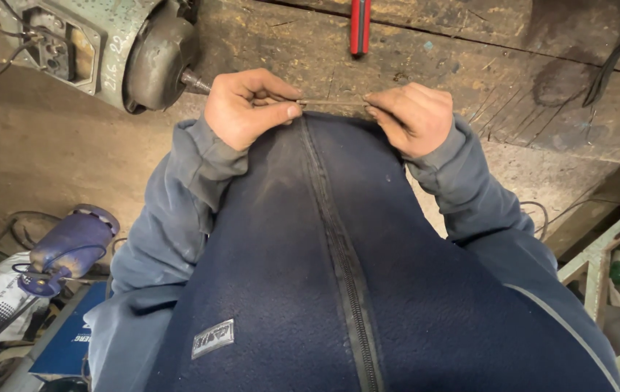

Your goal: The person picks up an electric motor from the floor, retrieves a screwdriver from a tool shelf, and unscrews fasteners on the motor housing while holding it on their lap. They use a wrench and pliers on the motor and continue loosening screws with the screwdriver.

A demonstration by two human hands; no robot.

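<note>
A thin metal rod or wire point(331, 102) runs level between my two hands, just above the top of my dark blue zipped fleece point(339, 239). My left hand point(248, 107) pinches its left end between thumb and fingers. My right hand point(415, 116) grips its right end with curled fingers. Both hands hover over a worn wooden bench point(469, 65), close to my chest.
An old green-grey electric motor point(106, 47) with a bare shaft lies at the upper left of the bench. A red-handled tool point(359, 25) lies at the top centre. A blue cylindrical motor point(70, 247) and bags sit low at the left; a pale green frame point(600, 254) stands at the right.
</note>
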